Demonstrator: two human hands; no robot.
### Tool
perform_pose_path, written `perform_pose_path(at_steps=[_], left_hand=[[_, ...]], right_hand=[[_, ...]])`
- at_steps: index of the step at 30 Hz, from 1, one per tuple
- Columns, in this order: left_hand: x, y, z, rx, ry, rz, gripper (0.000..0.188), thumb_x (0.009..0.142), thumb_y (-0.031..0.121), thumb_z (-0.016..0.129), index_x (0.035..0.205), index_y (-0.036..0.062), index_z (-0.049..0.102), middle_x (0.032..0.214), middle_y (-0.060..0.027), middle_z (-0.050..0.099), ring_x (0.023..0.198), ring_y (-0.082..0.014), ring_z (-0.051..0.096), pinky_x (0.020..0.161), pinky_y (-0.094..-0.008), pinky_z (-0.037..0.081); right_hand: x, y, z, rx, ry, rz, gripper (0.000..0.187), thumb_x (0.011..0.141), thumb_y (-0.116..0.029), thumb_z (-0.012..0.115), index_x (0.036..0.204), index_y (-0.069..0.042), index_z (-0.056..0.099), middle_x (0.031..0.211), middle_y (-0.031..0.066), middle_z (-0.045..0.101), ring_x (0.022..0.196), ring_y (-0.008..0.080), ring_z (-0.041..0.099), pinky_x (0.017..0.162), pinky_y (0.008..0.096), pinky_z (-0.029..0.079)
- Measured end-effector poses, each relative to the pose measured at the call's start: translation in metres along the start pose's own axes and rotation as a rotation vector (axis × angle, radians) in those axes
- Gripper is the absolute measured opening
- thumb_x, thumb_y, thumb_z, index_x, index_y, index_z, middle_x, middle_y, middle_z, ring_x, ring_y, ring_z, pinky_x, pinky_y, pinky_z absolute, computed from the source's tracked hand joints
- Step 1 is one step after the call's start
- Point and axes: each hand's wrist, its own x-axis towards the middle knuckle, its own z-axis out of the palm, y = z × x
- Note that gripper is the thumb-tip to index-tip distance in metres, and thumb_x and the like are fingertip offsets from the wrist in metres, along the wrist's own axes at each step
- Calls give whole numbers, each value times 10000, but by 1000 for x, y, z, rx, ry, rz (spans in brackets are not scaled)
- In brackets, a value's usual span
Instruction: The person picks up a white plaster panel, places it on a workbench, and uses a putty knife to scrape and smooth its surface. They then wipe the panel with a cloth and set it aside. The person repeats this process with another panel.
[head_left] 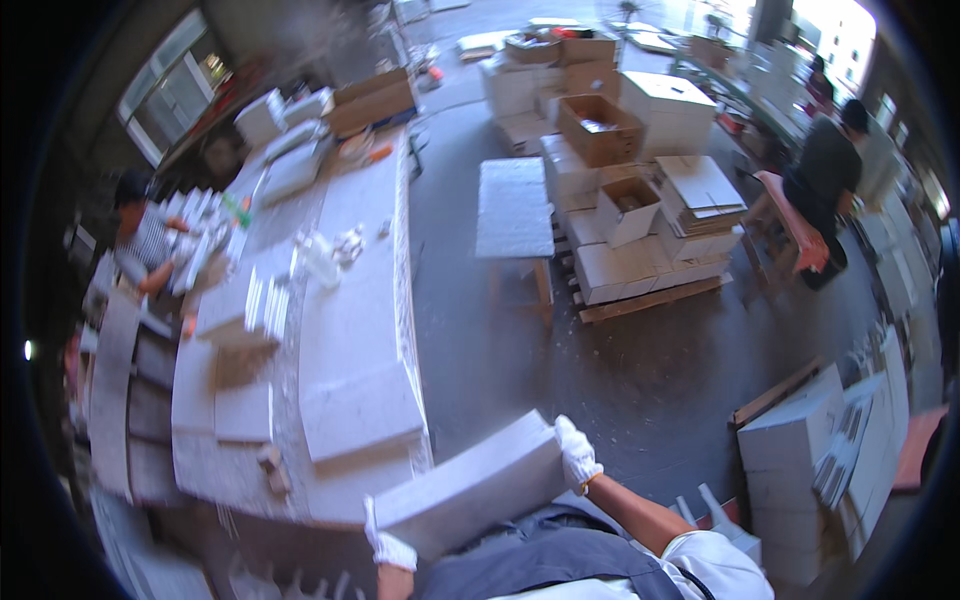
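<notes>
Held against my apron at the front is a long white rectangular block (pixel 478 482), like a stack of boards or a box; I cannot tell which. My left hand (pixel 387 535), in a white glove, grips its left end. At the opposite end my gloved right hand (pixel 577 455) holds it, higher than the left. The block tilts up to the right and hangs off the near right corner of a long worktable (pixel 345 480). Both palms' inner sides are hidden.
White slabs (pixel 360 410) and small blocks (pixel 272 468) lie on the worktable. A person (pixel 145 235) works at its left side. Ahead stand a small table (pixel 514 205) and a pallet of cartons (pixel 640 265). Stacked white boxes (pixel 785 450) rise at right; another person (pixel 828 165) is beyond.
</notes>
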Motion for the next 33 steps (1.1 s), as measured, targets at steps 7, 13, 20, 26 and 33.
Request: perform_pose_path(at_steps=[7,13,20,26,33], left_hand=[[-6,-36,49,-24,17,-3,643,981,611,542,1259,43,659,1235,-127,686,1121,-295,637,988,-446,505],[14,-38,95,56,27,62,618,959,606,599,1235,57,673,1152,-102,706,1032,-258,669,907,-409,548],[104,-32,153,77,253,131,544,975,558,603,1190,67,700,1095,-84,724,981,-238,680,906,-401,543],[196,-1,202,159,238,208,632,945,594,635,1278,57,654,1232,-86,672,1135,-216,611,1003,-381,481],[256,49,271,18,45,-9,671,994,620,517,1249,18,665,1176,-146,711,1057,-292,680,963,-423,542]], right_hand=[[44,50,-44,192,-34,-33,359,1057,-333,465,1159,-6,568,1101,180,696,942,277,671,811,411,540],[106,88,-57,385,-78,-17,415,1079,-318,453,1337,-1,521,1198,175,660,1038,233,649,864,382,547],[164,27,-69,-103,138,-430,319,1019,-328,540,1122,-41,635,1018,91,691,905,219,666,792,364,552],[225,-71,-58,-288,4,-684,308,1028,-312,526,1111,-29,615,992,97,672,878,211,649,773,360,544],[286,-122,-42,411,31,-116,259,1044,-275,495,1095,-34,573,1012,99,641,905,165,607,760,357,531]])
